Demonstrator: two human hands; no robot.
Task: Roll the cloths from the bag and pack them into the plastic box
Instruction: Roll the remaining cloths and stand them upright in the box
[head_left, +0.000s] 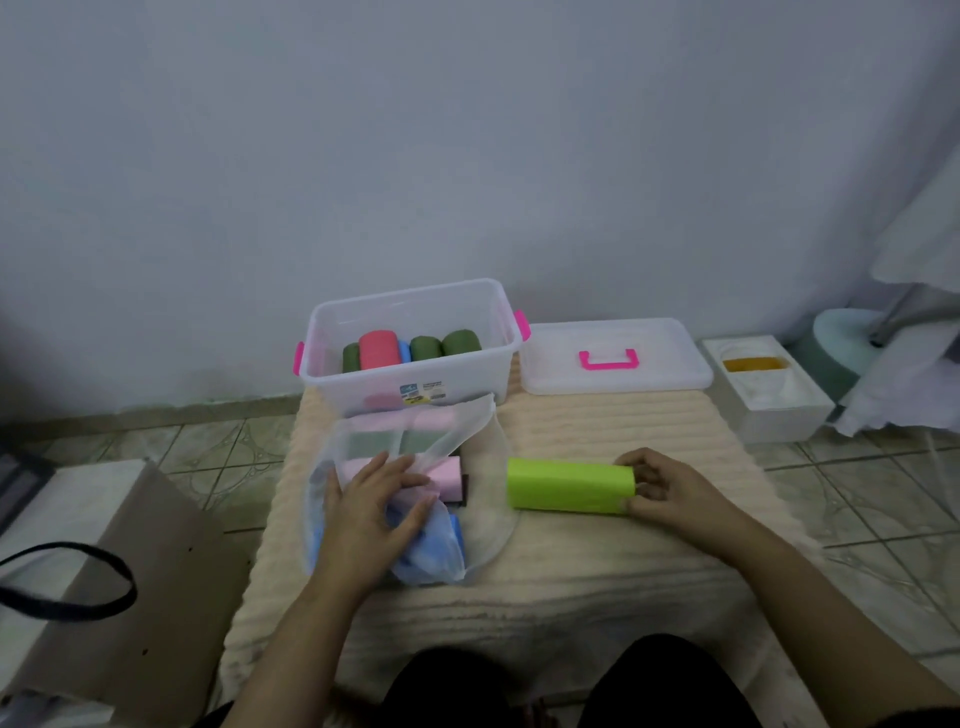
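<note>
Lime cloth folded long, right hand pinching its end to start rolling.
Left hand, fingers spread, pins bag flat.

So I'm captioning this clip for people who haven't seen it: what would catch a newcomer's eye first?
Probably the bright lime-green rolled cloth on the cream ribbed mat, its end pinched by the right hand. Behind it stands the clear plastic box with pink latches, holding dark green, red and blue rolls.
</note>
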